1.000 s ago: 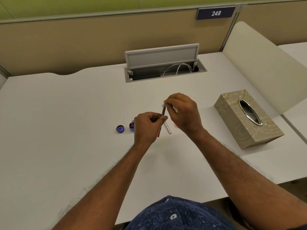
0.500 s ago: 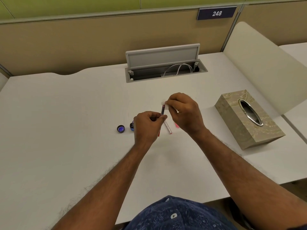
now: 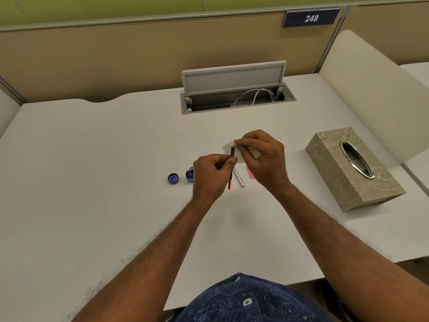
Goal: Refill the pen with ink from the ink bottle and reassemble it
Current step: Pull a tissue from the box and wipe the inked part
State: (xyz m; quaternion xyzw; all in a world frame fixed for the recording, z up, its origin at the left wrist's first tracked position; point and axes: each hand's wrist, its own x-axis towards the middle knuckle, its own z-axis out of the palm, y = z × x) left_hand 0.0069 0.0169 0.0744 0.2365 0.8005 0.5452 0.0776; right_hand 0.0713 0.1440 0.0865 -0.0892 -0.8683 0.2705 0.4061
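Left hand (image 3: 212, 176): I see it gripping the pen refill (image 3: 232, 151), dark end up, above the desk (image 3: 92, 182).
Right hand (image 3: 262, 156): pinching a white tissue (image 3: 228, 145) at the refill's top.
Ink bottle (image 3: 190, 175): open, beside the left hand; cap (image 3: 173, 178) left of it.
Pen barrel (image 3: 239, 177): lying on the desk.

tissue box (image 3: 352, 168) right | cable tray (image 3: 236, 101) open | sign (image 3: 311, 18) 248

Dark pen tube (image 3: 232, 151) near uncapped blue ink bottle (image 3: 190, 175)
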